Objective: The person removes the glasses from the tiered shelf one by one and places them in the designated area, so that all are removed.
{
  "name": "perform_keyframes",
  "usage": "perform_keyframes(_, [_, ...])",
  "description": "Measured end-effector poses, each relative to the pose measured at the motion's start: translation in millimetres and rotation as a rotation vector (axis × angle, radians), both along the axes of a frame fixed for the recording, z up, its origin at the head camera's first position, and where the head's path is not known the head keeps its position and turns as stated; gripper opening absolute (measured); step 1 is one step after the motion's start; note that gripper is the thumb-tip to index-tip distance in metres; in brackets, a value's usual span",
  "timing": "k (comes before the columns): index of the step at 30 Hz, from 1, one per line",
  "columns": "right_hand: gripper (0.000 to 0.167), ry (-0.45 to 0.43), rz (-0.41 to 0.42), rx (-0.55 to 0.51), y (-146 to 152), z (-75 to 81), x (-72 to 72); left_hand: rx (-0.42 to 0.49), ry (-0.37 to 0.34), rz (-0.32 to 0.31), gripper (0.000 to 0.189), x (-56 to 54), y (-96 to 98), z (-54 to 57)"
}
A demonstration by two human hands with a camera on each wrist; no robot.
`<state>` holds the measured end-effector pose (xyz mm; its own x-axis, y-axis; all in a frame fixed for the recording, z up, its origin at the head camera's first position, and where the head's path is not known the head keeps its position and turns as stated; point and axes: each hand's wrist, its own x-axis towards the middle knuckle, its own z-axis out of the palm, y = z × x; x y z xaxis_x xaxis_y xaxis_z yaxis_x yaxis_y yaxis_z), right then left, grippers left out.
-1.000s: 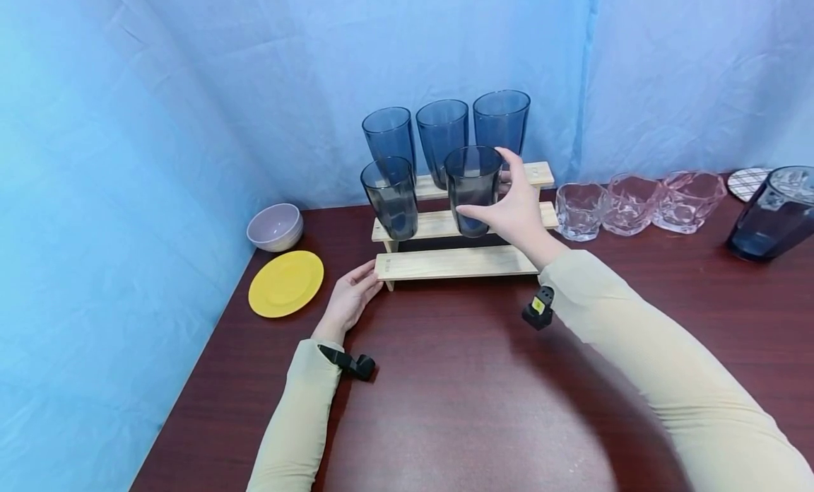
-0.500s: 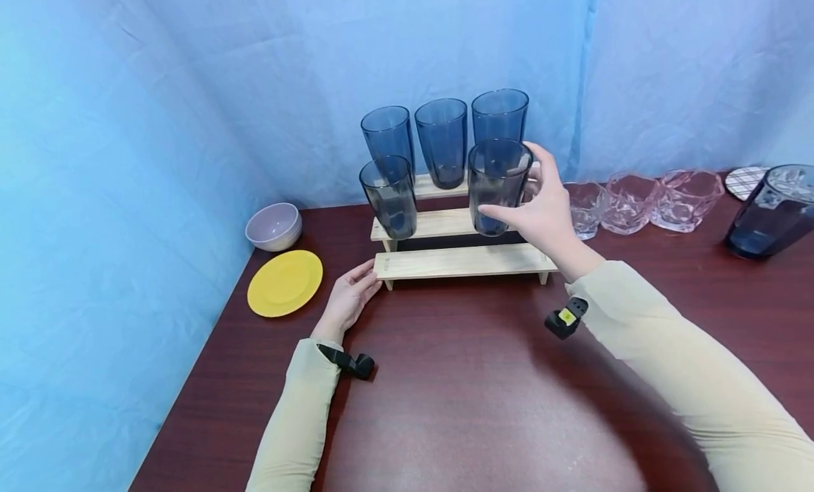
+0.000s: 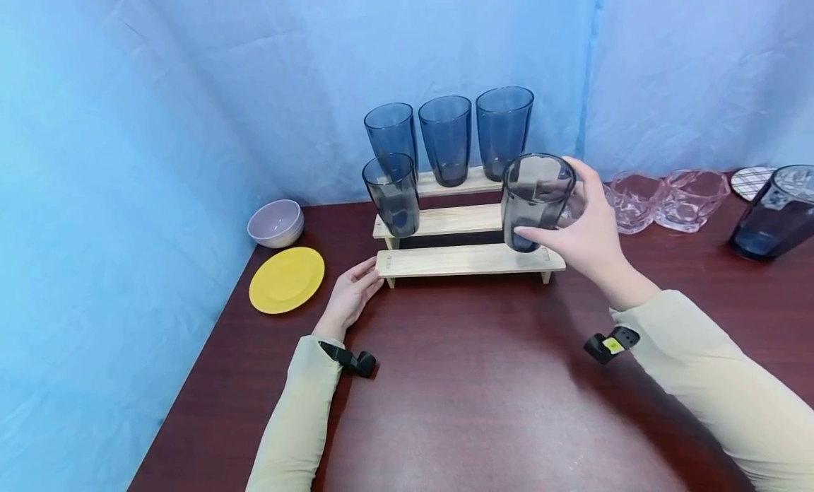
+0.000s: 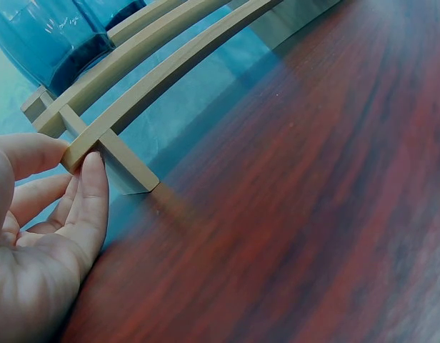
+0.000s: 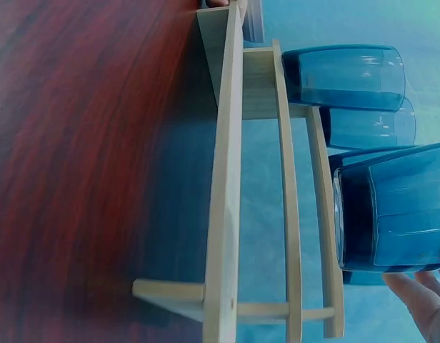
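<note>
My right hand [image 3: 588, 230] grips a dark, clear drinking glass [image 3: 534, 202] by its side, thumb in front and fingers behind. In the right wrist view the held glass [image 5: 398, 207] is off the shelf boards, its base toward them. A three-step wooden rack [image 3: 470, 259] stands on the table. At the rack's lower left end, my left hand [image 3: 350, 297] pinches the front board between thumb and fingers, as the left wrist view shows with the board end [image 4: 88, 146]. One glass [image 3: 397, 202] stands on the middle step; three blue glasses [image 3: 446, 142] stand on the top step.
Left of the rack are a lilac bowl [image 3: 276, 225] and a yellow plate [image 3: 286, 280]. At right stand wavy clear tumblers [image 3: 689, 202], partly behind my right hand, a dark glass pitcher or large cup [image 3: 772, 216] and a white gridded coaster [image 3: 750, 182]. Blue curtains hang behind.
The right hand has carried its glass rightward from over the middle step, and toward me, to near the rack's right end. My left hand keeps its place on the rack.
</note>
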<state>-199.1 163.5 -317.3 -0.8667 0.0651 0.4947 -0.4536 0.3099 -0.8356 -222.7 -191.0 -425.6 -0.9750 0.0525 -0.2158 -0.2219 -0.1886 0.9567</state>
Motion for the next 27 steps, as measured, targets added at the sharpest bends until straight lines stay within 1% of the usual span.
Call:
perform_keyframes(3, [0.102, 0.022, 0.01, -0.004, 6.8, -3.6, 5.3, -0.005, 0.0, 0.002, 0.047, -0.6, -0.4, 0.3])
perform_keyframes(9, [0.105, 0.027, -0.058, 0.059, 19.1, -11.6, 14.2, 0.002, 0.001, 0.003, 0.047, -1.5, 0.1, -0.2])
perform_keyframes(15, [0.103, 0.021, -0.07, 0.054, 34.3, -17.1, 21.1, 0.005, -0.002, 0.005, 0.047, -1.7, 1.4, 0.1])
perform_keyframes(18, [0.103, 0.011, -0.094, 0.072, 44.5, -17.6, 24.5, 0.01, -0.003, 0.003, 0.048, -1.6, 2.2, 0.6])
perform_keyframes(22, [0.103, -0.033, -0.131, 0.097, 60.2, -19.2, 26.6, 0.005, 0.0, 0.006, 0.048, -1.0, 1.6, 0.8])
perform_keyframes(27, [0.104, -0.108, -0.18, 0.124, 80.9, -20.2, 29.1, -0.002, -0.004, 0.003, 0.048, -0.2, 0.7, 0.7])
